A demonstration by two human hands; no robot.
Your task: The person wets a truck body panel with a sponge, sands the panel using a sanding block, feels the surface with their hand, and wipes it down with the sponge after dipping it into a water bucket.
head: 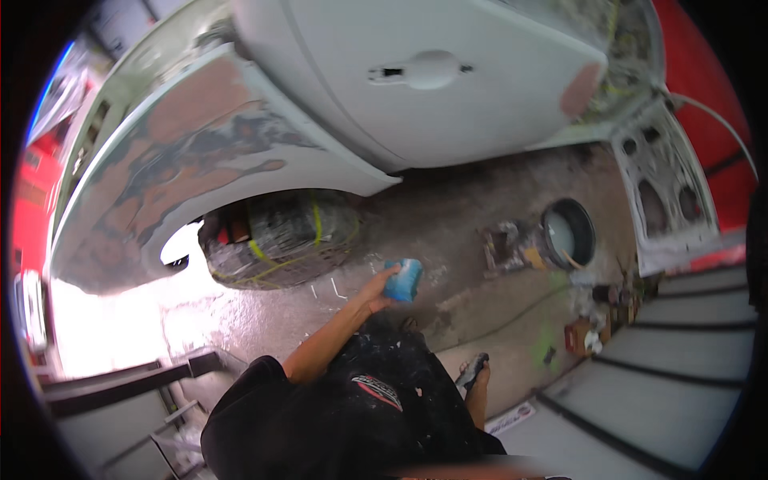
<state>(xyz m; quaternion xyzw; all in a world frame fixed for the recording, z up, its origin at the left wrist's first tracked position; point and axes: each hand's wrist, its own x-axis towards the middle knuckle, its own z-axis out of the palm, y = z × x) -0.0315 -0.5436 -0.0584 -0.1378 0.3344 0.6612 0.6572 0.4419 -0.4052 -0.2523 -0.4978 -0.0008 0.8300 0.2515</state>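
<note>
My left hand (379,290) grips a blue block or sponge (403,280) in front of my dark shirt, above the floor. Low at my right side, my right hand (482,373) is closed around a grey and dark object (471,375) whose kind I cannot tell. Beyond my left hand stands a car body with a pale front fender (198,132) that bears reddish and dark grey patches. Beside the fender is a pale grey door (360,78) with an uncovered handle recess. A wheel wrapped in plastic and yellow tape (294,234) sits under the fender arch.
A dark bucket with pale liquid (564,231) stands on the floor at the right. Beyond it is an open door frame (666,186). A red box (579,337) and clutter lie near ribbed panels (666,372). A thin hose or cable crosses the floor. A dark metal frame (132,381) stands lower left.
</note>
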